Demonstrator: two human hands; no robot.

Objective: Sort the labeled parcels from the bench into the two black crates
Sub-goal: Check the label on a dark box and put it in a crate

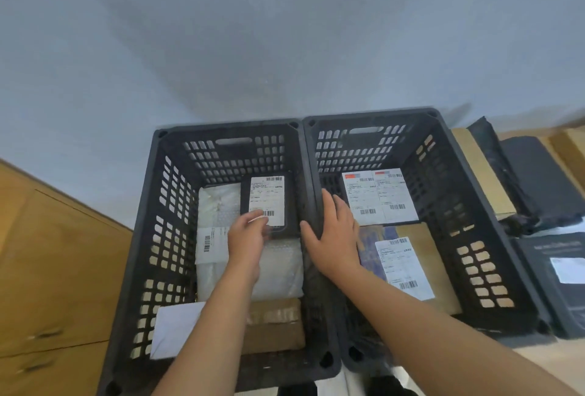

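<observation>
Two black crates stand side by side, the left crate point(152, 193) and the right crate point(493, 205). My left hand point(248, 237) reaches into the left crate and grips the near end of a small black parcel point(267, 199) with a white label. Beneath that parcel lies a white bubble-wrap parcel point(278, 269), with a brown box point(275, 326) and a white envelope point(177, 329) nearer to me. My right hand point(332, 234) rests on the rims where the crates meet, thumb curled over them. In the right crate lie two labeled parcels point(380, 196) and a brown labeled parcel point(414, 262).
More dark parcels point(531, 174) and one black labeled parcel point(566, 272) lie on the bench to the right of the crates. A wooden cabinet point(57, 269) with drawers stands at the left. A pale wall point(285, 47) rises behind the crates.
</observation>
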